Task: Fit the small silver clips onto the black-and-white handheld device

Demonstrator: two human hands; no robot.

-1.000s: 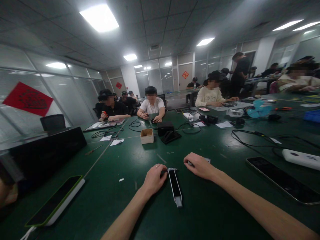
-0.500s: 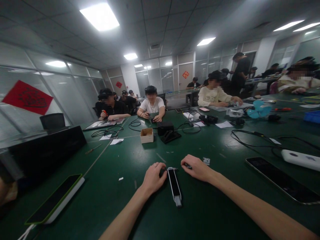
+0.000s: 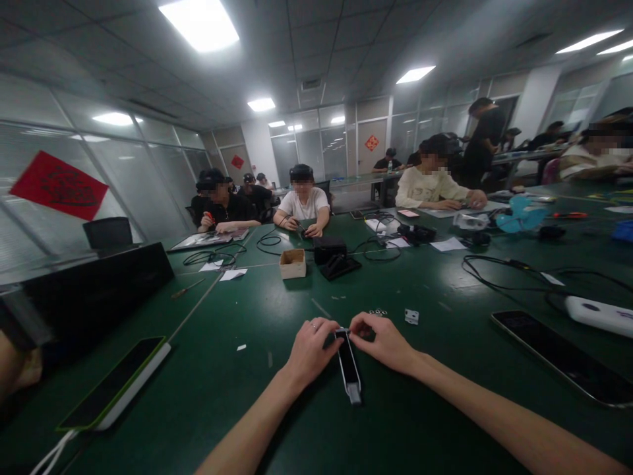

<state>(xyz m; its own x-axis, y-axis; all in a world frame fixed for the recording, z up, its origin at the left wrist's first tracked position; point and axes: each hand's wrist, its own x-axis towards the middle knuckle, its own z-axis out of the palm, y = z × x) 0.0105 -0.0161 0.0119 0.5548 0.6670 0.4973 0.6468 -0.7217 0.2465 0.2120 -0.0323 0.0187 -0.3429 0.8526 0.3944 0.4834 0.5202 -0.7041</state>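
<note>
Open-plan workroom w/ glass partitions (image 3: pixel 49 138) and long green worktable (image 3: pixel 208 396); co-workers (image 3: pixel 302 204) sit along the far side. Near centre: slim dark-faced frame w/ pale rim (image 3: pixel 349 364), lying on the tabletop between the two hands, long axis running near to far, grey tab at its near end.

L. hand (image 3: pixel 312 349): fingers curled, thumb bent inward, partly closed at the frame's far end, thumb tip against its L. edge; whether a small part is also gripped cannot be told. R. hand (image 3: pixel 388 343): thumb and index nearly meeting in a pinch at the frame's far R. corner; anything between the tips is too small to make out.

Progress (judged): work on the far end appears under way, not complete. Done: pale rim and grey tab seem to be in place along the frame. Left: several small ring-like pieces (image 3: pixel 378 313), just beyond the R. hand, and a small silvery bracket (image 3: pixel 411 316), farther R., lie loose, apart from the frame. Whether they belong to it is unclear; same for how firmly the far end is joined.

Surroundings: smartphone (image 3: pixel 558 356) near R.; green-edged phone (image 3: pixel 116 382) near L.; open cardboard box (image 3: pixel 294 269) and black box (image 3: pixel 330 249) farther off; slim tool, prob. screwdriver (image 3: pixel 188 288), far L., lying well apart from both hands.
</note>
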